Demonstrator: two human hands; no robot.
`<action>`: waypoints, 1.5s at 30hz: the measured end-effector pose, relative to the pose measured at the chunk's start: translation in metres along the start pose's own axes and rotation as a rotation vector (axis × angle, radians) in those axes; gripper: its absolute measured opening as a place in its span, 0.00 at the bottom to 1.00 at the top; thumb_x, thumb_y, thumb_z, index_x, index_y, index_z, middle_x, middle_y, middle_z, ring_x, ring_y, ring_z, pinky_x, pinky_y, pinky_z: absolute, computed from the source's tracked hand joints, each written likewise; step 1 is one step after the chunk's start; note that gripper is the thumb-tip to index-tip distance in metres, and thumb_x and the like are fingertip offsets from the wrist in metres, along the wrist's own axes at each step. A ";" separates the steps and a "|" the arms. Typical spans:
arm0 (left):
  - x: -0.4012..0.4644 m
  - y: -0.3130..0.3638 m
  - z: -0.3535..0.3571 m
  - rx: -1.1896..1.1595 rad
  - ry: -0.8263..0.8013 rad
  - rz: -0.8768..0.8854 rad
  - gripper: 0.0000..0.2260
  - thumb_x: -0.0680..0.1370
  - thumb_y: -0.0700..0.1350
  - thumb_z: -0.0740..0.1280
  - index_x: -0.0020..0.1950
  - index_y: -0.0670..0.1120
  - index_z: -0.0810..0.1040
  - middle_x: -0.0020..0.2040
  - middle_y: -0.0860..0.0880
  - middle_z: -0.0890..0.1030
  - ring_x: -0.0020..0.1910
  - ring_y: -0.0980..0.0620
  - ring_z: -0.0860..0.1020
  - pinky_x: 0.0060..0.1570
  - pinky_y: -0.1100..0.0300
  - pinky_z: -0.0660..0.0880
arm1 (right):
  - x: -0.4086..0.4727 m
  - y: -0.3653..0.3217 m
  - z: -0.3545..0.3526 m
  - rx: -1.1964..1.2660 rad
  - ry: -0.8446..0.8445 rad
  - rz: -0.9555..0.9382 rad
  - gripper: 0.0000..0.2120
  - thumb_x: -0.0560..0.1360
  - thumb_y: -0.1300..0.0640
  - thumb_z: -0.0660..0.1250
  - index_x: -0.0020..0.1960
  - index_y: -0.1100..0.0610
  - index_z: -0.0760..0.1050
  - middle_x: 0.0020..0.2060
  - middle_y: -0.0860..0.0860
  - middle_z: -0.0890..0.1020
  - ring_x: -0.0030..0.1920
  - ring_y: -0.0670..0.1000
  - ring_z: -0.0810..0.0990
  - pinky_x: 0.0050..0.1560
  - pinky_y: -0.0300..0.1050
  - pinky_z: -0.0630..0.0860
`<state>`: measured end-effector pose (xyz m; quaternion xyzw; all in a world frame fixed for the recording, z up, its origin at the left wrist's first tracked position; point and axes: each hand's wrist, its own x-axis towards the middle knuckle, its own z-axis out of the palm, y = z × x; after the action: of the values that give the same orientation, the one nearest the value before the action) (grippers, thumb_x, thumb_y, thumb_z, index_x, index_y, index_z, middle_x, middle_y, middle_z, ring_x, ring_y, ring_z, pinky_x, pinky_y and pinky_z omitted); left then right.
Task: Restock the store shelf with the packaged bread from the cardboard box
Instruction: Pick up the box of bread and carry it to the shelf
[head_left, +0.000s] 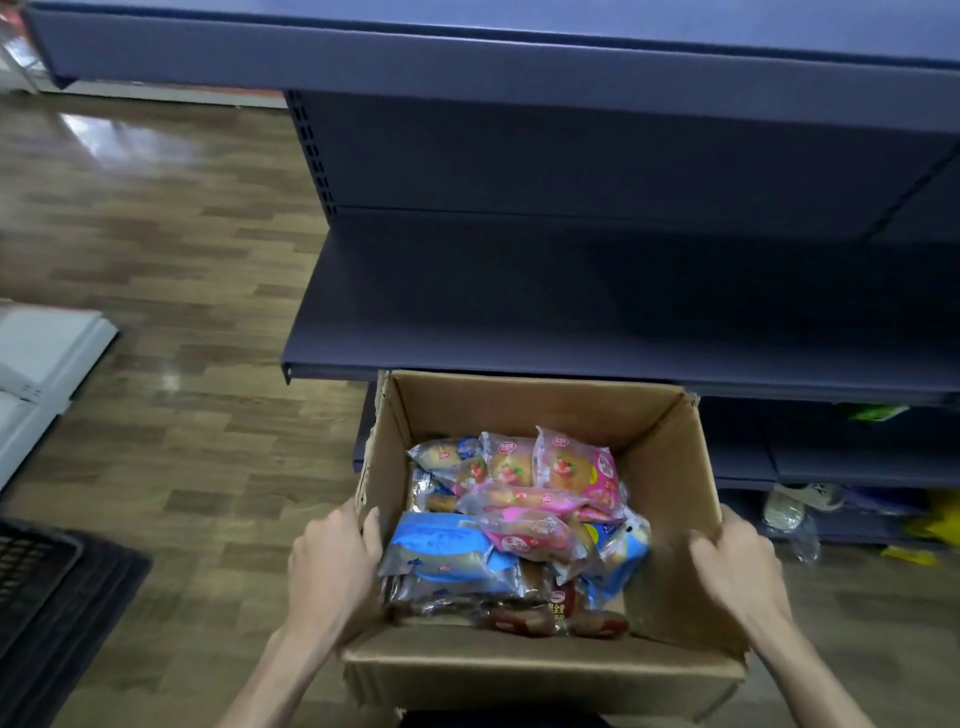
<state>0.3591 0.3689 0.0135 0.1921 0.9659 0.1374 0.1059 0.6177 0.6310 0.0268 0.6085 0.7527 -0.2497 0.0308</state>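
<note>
As both hands grip: left hand (332, 566) | right hand (737, 561) | cardboard box (519, 405) (open)

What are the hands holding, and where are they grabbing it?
Both hands hold the cardboard box of packaged bread. The left hand grips its left wall's top edge; the right hand grips the right wall's top edge.

An open brown box (524, 410) sits just below the front edge of a dark, bare shelf (597, 317). Inside lies a jumbled pile of bread packs (511, 525) in pink, blue and brown wrappers.
</note>
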 end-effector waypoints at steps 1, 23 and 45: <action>0.000 -0.001 0.001 0.000 0.001 0.000 0.13 0.80 0.49 0.65 0.47 0.39 0.80 0.41 0.35 0.81 0.43 0.31 0.79 0.40 0.47 0.74 | -0.001 0.000 0.001 -0.001 0.005 0.005 0.04 0.75 0.57 0.65 0.48 0.55 0.71 0.42 0.62 0.79 0.46 0.65 0.78 0.46 0.53 0.72; -0.005 0.000 0.002 -0.055 0.047 0.025 0.09 0.78 0.48 0.66 0.46 0.42 0.74 0.40 0.38 0.81 0.42 0.34 0.79 0.39 0.50 0.72 | -0.013 0.004 0.008 -0.051 0.166 -0.159 0.16 0.77 0.56 0.65 0.62 0.57 0.65 0.49 0.60 0.80 0.49 0.64 0.80 0.46 0.54 0.73; -0.026 0.049 0.029 0.118 -0.188 0.715 0.26 0.74 0.53 0.69 0.71 0.54 0.67 0.62 0.53 0.74 0.59 0.51 0.75 0.55 0.58 0.74 | -0.040 -0.058 0.055 -0.141 -0.124 -0.857 0.21 0.78 0.47 0.64 0.69 0.48 0.69 0.61 0.46 0.76 0.62 0.49 0.75 0.59 0.46 0.74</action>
<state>0.4068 0.4081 0.0049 0.5351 0.8300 0.0914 0.1283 0.5596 0.5643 0.0122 0.2213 0.9491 -0.2239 0.0113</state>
